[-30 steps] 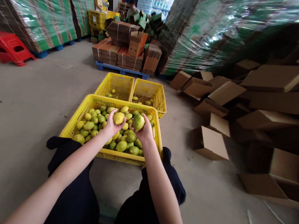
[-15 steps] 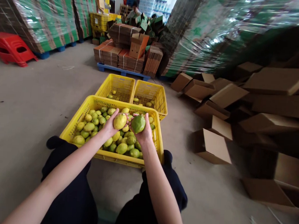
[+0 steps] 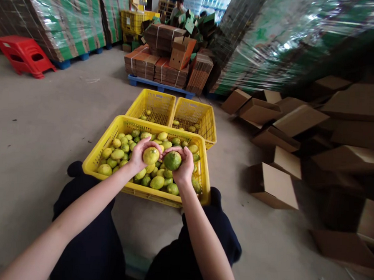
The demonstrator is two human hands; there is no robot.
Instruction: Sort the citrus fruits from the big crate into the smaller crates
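Person's left hand point(image 3: 138, 156): curled round a yellow lemon point(image 3: 150, 156), frame centre
Person's right hand point(image 3: 186, 168): gripping a green lemon point(image 3: 172, 160), just beside
Front crate point(image 3: 159, 197): below both hands, holding lemons point(image 3: 157, 182)
Rear crates point(image 3: 195, 110): upper centre, few lemons
Red stool point(image 3: 27, 53): upper left

Both bare arms reach forward and inward, the left hand point(image 3: 141, 154) and right hand point(image 3: 184, 164) cupped close together, palms up, fingers curled

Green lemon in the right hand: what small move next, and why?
Perhaps roll the green lemon slightly in the right hand: palm and fingers cover part of its skin, and the crate below would probably catch a slip.
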